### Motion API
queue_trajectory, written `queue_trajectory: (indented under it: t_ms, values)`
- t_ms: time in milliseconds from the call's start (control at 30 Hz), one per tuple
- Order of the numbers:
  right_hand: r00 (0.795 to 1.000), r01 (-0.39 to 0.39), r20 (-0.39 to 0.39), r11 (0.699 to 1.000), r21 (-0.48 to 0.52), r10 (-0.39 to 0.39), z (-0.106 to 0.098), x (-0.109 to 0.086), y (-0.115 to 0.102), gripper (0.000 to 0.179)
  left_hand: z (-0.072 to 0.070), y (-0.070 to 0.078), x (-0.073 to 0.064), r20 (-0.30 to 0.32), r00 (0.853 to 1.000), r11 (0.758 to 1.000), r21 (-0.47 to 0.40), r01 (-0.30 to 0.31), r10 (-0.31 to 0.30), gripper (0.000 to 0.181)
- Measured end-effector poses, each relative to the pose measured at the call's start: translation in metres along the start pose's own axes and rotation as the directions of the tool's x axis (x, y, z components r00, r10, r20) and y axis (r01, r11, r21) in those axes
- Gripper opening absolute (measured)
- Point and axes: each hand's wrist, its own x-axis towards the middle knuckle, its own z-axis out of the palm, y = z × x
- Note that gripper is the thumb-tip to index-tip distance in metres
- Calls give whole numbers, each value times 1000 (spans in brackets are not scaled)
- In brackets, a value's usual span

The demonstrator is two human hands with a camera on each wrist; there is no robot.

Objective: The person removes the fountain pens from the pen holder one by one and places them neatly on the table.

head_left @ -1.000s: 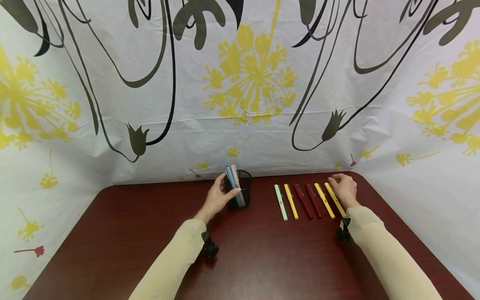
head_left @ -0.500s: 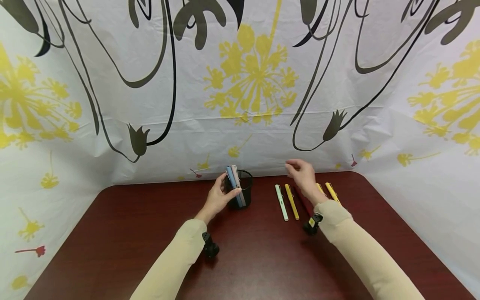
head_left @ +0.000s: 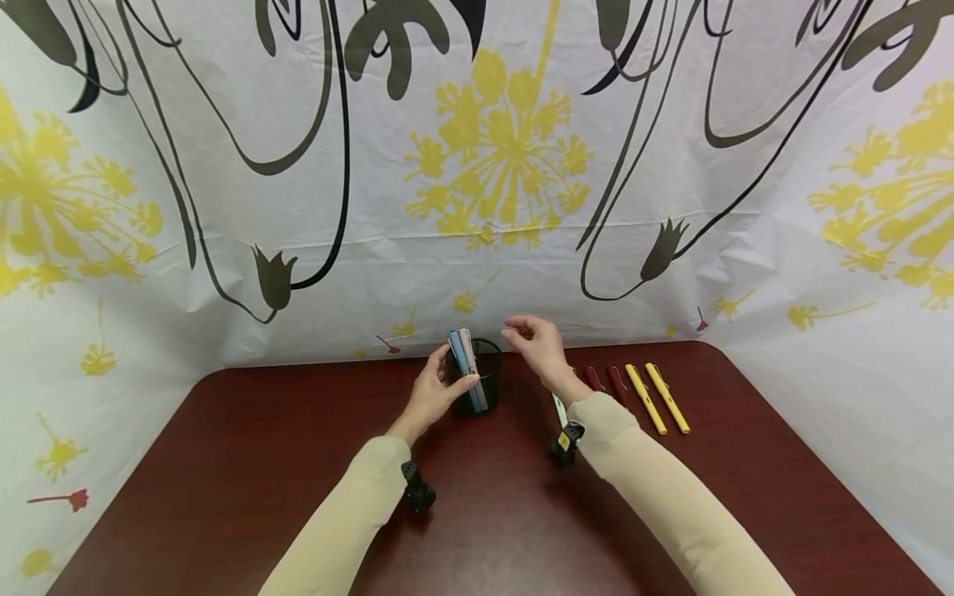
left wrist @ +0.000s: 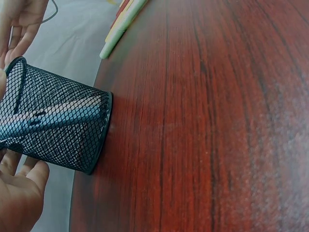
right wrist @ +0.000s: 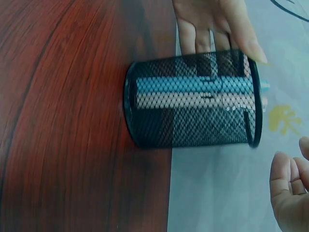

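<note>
A black mesh pen cup [head_left: 489, 391] stands upright near the table's back edge. My left hand [head_left: 431, 396] grips its left side, with the thumb near the rim. Inside lean a light blue pen [right wrist: 193, 84] and a pale pink pen [right wrist: 193, 100], their ends above the rim. My right hand [head_left: 540, 348] hovers just right of the cup, fingers loosely bent, with nothing visible between them. Under the right forearm, a light green pen [head_left: 559, 409] and two dark red pens [head_left: 617, 382] are partly covered. Two yellow pens [head_left: 656, 400] lie at the row's right end.
The dark red-brown wooden table [head_left: 477, 513] has rounded back corners. A white patterned cloth [head_left: 507, 273] hangs right behind its back edge. In the left wrist view, the light green pen [left wrist: 123, 29] lies beside yellow and red ones.
My right hand has moved left from the rightmost yellow pen, over the row, to beside the cup. The left hand and the cup have stayed in place.
</note>
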Motion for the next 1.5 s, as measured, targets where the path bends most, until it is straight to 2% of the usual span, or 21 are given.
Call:
queue_trajectory:
  t_ms: [133,233,333,400,467,533,800,1033,1500]
  values:
    - [999,13,45,1000,-18,-12,9,-1,-9,32,-2,13,-6,12,1000,1000,1,4,-4,81]
    - [997,25,70,996,-89,-19,17,2,-12,33,-5,26,-13,31,999,1000,6,9,-9,79]
    - [996,37,80,983,-178,-23,25,7,-8,33,-5,21,-11,45,999,1000,-9,1,0,80]
    - [996,55,79,971,-234,-37,29,7,-9,33,-4,11,-5,44,999,1000,-21,-3,4,81]
    - [996,69,76,961,-268,-50,33,8,-10,33,-3,2,0,40,999,1000,-27,-7,8,82]
    - [996,80,70,951,-299,-62,36,9,-11,32,-2,0,1,33,999,1000,-26,-12,13,82]
    - [994,105,69,923,-370,-85,46,12,-11,29,-1,1,-1,21,1000,1000,-22,14,-13,81]
    - [993,116,56,896,-428,-101,54,13,-11,25,-2,-1,-1,29,1000,1000,-22,0,1,81]
    - [997,71,29,879,-471,-65,64,12,-14,21,-4,3,-1,48,999,1000,-4,1,-1,83]
